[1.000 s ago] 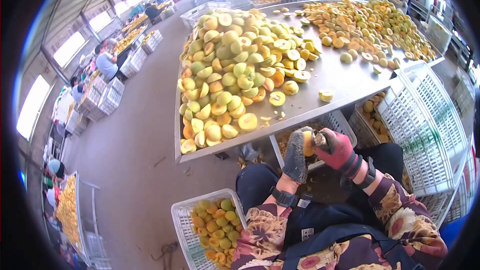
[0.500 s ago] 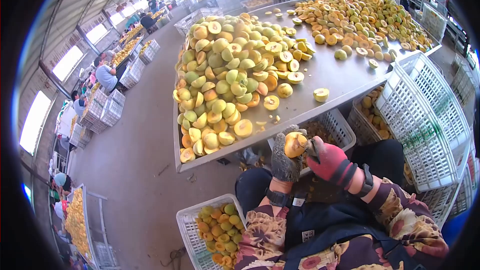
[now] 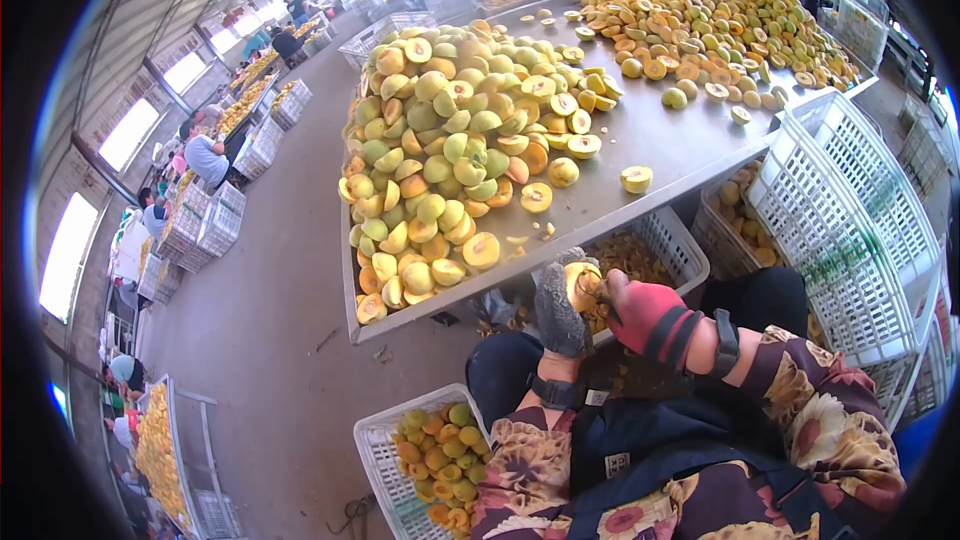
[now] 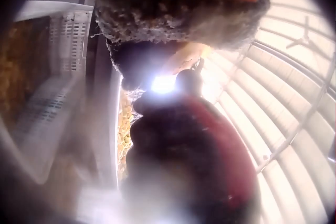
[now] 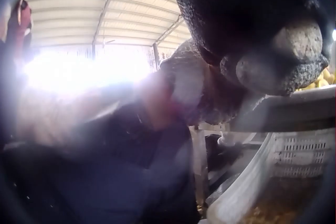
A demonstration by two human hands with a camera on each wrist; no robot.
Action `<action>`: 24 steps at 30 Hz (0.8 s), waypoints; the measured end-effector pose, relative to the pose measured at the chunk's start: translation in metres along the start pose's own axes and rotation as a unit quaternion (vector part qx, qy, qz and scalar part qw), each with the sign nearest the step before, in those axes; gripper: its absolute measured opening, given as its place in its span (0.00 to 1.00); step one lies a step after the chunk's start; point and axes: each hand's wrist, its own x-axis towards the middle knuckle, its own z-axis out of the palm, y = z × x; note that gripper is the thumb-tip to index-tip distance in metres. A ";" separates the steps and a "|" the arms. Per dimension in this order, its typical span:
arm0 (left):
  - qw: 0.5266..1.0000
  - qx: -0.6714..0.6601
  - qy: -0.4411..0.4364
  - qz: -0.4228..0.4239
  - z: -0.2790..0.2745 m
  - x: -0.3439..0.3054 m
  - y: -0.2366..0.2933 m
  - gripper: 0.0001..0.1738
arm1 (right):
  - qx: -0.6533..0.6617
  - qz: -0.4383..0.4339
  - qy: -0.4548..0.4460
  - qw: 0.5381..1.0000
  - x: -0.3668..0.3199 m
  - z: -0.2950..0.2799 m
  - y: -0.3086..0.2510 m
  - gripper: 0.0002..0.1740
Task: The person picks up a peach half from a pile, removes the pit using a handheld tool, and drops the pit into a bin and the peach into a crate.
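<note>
My left hand (image 3: 563, 312), in a grey, rough-coated glove, holds a yellow peach half (image 3: 582, 287) with its cut side showing. Close against the fruit, my right hand (image 3: 648, 316) in a red and dark glove has its fingers curled round a small thin tool, mostly hidden by the glove. Both hands are over a white crate (image 3: 690, 258) of peach scraps, just below the edge of the metal table (image 3: 640, 140). A large heap of peach halves (image 3: 440, 150) lies on that table. In both wrist views, dark gloves and glare cover much of the work.
Another peach heap (image 3: 730, 25) spreads at the table's far right. Empty white crates (image 3: 830, 230) lean at my right, beside a crate of peaches (image 3: 735, 215). By my left leg stands a crate (image 3: 375, 440) part full of peaches. Other people work at tables further off.
The peach half was first upright between both hands, then turned cut side towards me; now the right hand's fingertips are at its cut face. The view has shifted slightly.
</note>
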 end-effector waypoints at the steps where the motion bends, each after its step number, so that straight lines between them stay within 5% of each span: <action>1: 1.000 0.006 0.008 0.014 0.001 0.000 0.003 0.14 | 0.032 -0.001 -0.009 0.999 0.000 0.002 0.001 0.19; 4: 0.987 0.130 0.032 0.088 -0.002 0.001 -0.005 0.15 | 0.126 -0.015 -0.013 0.992 0.001 0.011 0.004 0.21; 7: 0.995 -0.088 0.039 0.018 0.005 0.000 0.006 0.14 | 0.208 -0.015 -0.001 0.978 0.000 0.024 0.006 0.22; 10: 0.940 0.262 0.034 0.218 -0.004 0.007 0.016 0.13 | 0.276 0.033 -0.030 0.960 0.002 0.033 0.006 0.23; 16: 0.943 0.251 0.081 0.206 0.000 0.003 0.025 0.13 | 0.328 0.053 -0.051 0.942 0.000 0.031 -0.005 0.23; 19: 0.998 -0.010 0.038 0.039 0.003 0.002 0.028 0.20 | 0.261 0.009 -0.023 0.965 -0.004 0.038 0.001 0.24; 22: 0.904 -0.359 0.009 -0.232 -0.002 0.003 0.021 0.32 | 0.215 0.008 -0.045 0.976 -0.008 0.029 0.002 0.25; 24: 0.917 -0.318 -0.006 -0.242 -0.005 0.006 0.022 0.36 | 0.218 0.000 -0.056 0.974 -0.009 0.025 0.004 0.26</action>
